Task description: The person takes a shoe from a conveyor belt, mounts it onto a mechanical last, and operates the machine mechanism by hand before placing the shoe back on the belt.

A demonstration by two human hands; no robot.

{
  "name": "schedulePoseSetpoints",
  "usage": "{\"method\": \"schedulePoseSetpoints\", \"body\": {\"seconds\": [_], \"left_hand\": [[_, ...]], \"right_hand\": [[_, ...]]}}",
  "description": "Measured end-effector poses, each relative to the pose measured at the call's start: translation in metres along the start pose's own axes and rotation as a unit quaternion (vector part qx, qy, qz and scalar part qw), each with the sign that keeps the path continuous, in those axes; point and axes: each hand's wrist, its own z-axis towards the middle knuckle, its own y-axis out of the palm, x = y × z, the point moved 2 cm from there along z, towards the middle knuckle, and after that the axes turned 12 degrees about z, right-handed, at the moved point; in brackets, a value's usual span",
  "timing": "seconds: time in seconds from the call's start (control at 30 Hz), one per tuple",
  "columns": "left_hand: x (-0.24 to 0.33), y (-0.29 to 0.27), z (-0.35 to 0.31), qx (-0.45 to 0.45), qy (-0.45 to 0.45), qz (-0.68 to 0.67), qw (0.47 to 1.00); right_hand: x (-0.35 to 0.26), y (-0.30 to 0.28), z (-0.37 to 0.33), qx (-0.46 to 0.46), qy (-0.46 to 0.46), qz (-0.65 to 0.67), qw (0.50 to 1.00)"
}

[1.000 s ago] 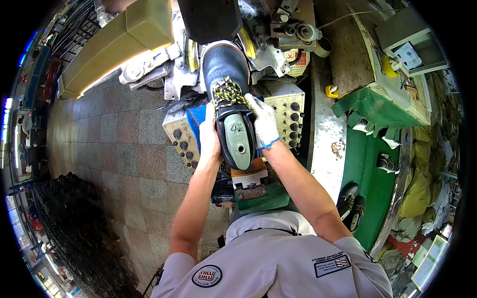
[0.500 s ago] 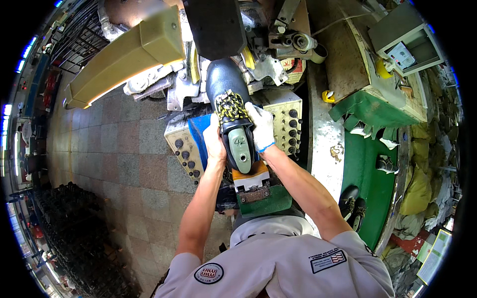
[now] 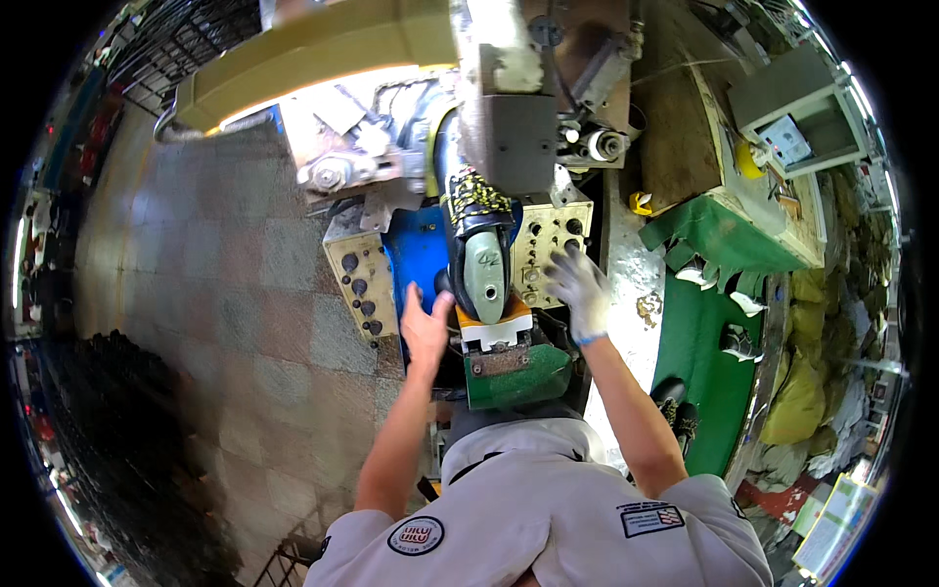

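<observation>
Looks like a shoe workshop, judging by machinery (image 3: 328,64) around a laced shoe (image 3: 477,201), knobbed control boxes (image 3: 354,282) and more shoes (image 3: 670,395).

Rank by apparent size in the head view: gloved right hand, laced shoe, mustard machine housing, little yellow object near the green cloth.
Mustard machine housing
Laced shoe, partly hidden
Gloved right hand
Little yellow object

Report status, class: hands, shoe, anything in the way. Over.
Bare left hand open beside black lace-up shoe, contact unclear. Gloved right hand open, off the shoe. Shoe's toe end partly hidden by machine head. Over.
</observation>
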Motion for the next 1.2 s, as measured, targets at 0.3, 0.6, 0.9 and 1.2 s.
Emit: {"method": "schedulePoseSetpoints", "body": {"seconds": [0.3, 0.6, 0.9, 1.2], "left_hand": [[-0.023, 0.037, -0.011, -0.088, 0.031, 0.096, 0.991], [0.049, -0.160, -0.051, -0.057, -0.021, -0.027, 0.998], [0.204, -0.166, -0.072, -0.186, 0.113, -0.398, 0.891], [0.291, 0.001, -0.112, -0.159, 0.310, 0.035, 0.937]], "right_hand": [[-0.020, -0.086, -0.048, 0.088, 0.038, -0.093, 0.991], [-0.053, 0.003, -0.077, -0.061, 0.027, -0.103, 0.992], [-0.018, 0.094, -0.090, -0.299, 0.101, -0.011, 0.949], [-0.135, -0.114, -0.085, -0.013, 0.206, 0.233, 0.950]]}}
